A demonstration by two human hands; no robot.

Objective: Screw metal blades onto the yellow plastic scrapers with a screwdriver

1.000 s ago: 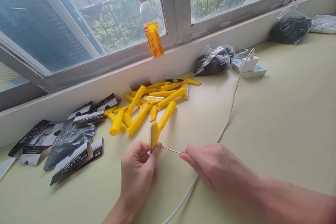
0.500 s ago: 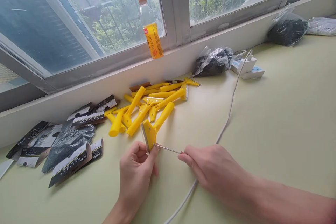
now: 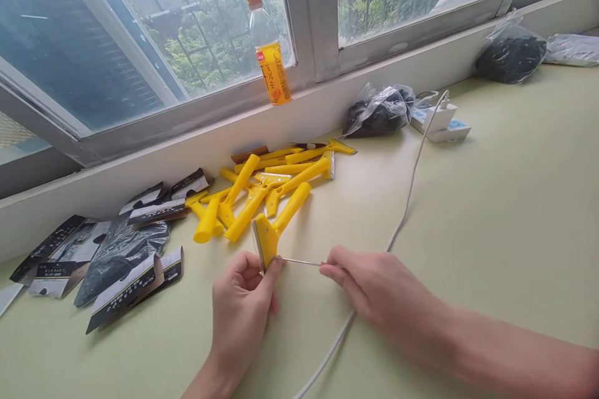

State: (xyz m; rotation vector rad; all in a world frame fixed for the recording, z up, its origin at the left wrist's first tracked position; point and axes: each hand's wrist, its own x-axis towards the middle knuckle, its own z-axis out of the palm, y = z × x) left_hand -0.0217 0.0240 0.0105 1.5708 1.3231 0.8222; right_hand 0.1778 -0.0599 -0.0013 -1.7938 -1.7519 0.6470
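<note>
My left hand (image 3: 243, 308) pinches the lower end of a yellow scraper (image 3: 267, 237), whose round handle points up and to the right. My right hand (image 3: 369, 287) is wrapped around a screwdriver (image 3: 302, 262); its handle is mostly hidden in the fist. The thin metal shaft runs left, and its tip meets the scraper's head right by my left fingertips. Just behind lies a pile of several more yellow scrapers (image 3: 250, 206), some with metal blades showing.
Folded black-and-white cardboard sleeves (image 3: 126, 290) and a dark plastic bag (image 3: 124, 246) lie at left. A white cable (image 3: 405, 212) runs under my right hand from a power strip (image 3: 449, 131). Bags of black items (image 3: 379, 112) and a bottle (image 3: 274, 72) stand along the window.
My right hand has shifted up slightly, so the screwdriver lies closer to level. Its tip stays at the scraper, which my left hand holds nearly still.
</note>
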